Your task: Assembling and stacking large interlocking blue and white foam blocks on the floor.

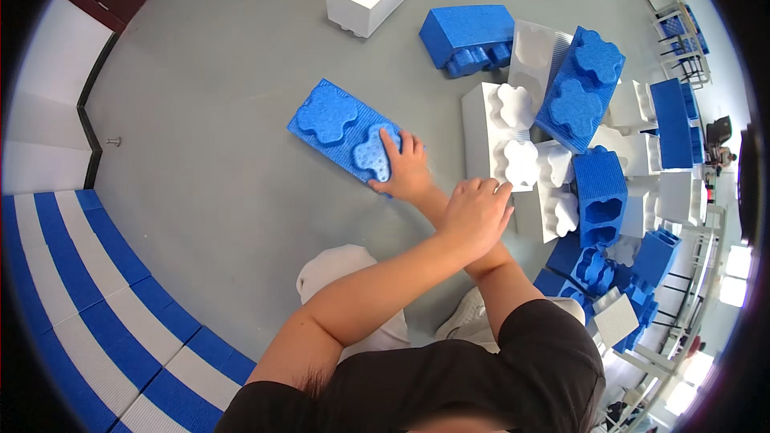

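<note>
My arms cross, the left over the right. My right hand (403, 167) is at the right end of a blue foam block (337, 140) on the floor. Its thumb and fingers close round the near knob and edge of that block, whose two clover-shaped knobs face up. My left hand (477, 218) lies above my right forearm, back upward, fingers bent and slightly apart, holding nothing visible. Its palm is hidden, so I cannot tell whether it touches the forearm. Just beyond its fingertips stands a white block (485, 124) with rounded knobs.
A white block (353, 12) and a blue block (469, 32) lie farther off. Another blue block (579, 92) leans on the heap of blue and white blocks at right. A striped row of laid blocks (104, 305) runs along the left. A metal bolt (113, 142) stands near the wall.
</note>
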`<action>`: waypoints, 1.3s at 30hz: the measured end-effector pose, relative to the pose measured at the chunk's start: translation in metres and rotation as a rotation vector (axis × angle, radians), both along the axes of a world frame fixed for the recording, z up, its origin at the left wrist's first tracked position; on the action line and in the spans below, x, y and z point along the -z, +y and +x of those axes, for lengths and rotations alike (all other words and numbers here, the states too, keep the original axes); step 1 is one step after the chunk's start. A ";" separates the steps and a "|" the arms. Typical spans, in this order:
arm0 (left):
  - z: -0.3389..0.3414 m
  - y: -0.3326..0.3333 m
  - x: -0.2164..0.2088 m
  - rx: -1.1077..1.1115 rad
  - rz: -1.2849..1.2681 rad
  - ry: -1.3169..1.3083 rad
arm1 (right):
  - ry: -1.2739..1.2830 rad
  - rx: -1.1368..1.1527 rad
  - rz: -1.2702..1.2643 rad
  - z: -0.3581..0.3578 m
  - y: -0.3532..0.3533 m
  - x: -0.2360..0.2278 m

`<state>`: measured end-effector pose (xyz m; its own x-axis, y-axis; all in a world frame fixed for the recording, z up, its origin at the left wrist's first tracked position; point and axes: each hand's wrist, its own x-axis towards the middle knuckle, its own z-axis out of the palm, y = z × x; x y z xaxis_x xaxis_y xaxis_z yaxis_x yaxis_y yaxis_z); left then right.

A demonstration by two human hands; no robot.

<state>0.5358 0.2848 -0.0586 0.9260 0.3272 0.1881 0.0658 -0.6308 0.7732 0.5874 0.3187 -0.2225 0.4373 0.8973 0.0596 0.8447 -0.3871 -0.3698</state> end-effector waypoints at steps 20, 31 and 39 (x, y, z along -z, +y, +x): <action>-0.005 0.026 0.008 0.038 -0.064 0.023 | 0.042 0.234 0.184 0.129 0.066 0.110; -0.010 0.065 0.011 -0.180 -0.112 -0.045 | -0.136 0.614 -0.107 0.311 0.079 0.090; -0.007 0.077 0.009 -0.252 -0.108 -0.119 | -0.224 0.578 -0.055 0.286 0.075 0.085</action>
